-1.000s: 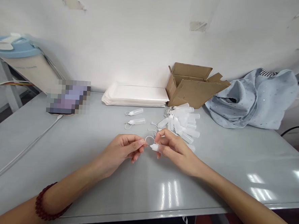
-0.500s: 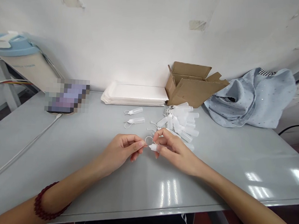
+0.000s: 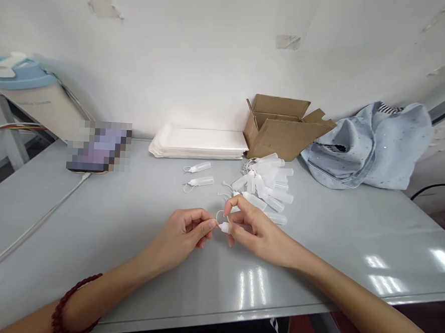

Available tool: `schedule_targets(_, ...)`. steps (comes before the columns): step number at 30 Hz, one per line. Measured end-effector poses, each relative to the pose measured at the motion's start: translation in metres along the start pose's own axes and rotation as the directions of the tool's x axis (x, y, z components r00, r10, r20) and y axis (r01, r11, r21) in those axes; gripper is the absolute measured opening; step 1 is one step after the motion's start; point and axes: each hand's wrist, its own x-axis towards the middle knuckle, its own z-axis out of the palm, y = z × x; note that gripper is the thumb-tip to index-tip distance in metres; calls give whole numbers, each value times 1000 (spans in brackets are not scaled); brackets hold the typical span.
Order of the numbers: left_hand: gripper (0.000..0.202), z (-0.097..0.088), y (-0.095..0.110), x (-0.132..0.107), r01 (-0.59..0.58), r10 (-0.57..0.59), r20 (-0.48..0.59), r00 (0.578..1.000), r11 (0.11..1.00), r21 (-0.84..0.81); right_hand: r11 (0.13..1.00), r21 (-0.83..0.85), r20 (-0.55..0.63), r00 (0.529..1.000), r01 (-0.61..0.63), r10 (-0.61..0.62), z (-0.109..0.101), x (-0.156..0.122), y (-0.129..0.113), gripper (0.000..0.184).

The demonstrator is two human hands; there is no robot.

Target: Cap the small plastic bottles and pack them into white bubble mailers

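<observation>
My right hand grips a small white plastic dropper bottle by its body, nozzle pointing left. The fingers hide most of the bottle. A thin white strap arches up from the bottle and over to my left hand. Thumb and forefinger of that hand pinch the strap's end right at the nozzle tip; what exactly lies between the fingertips is too small to see. Behind my right hand is a pile of similar bottles. Two more bottles, an upper one and a lower one, lie apart to its left.
A stack of white padded envelopes and an open cardboard box stand against the wall. Light-blue fabric lies at the right. A phone on a charging cable and a blue-lidded tumbler are at the left.
The left fingertips and the bottle's nozzle have come together, closing the small gap between them. The whole view has shifted slightly.
</observation>
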Motion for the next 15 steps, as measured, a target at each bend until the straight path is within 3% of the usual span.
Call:
schedule_targets(5, 30, 2, 2, -2, -5, 5, 1, 1000, 1000, -6, 999, -41, 0, 1000, 30, -30, 2, 0, 1, 17)
schedule_targets(15, 26, 6, 3, -3, 46, -46, -18, 999, 999, -3, 952, -286, -107, 984, 109, -145, 17, 4, 15, 13)
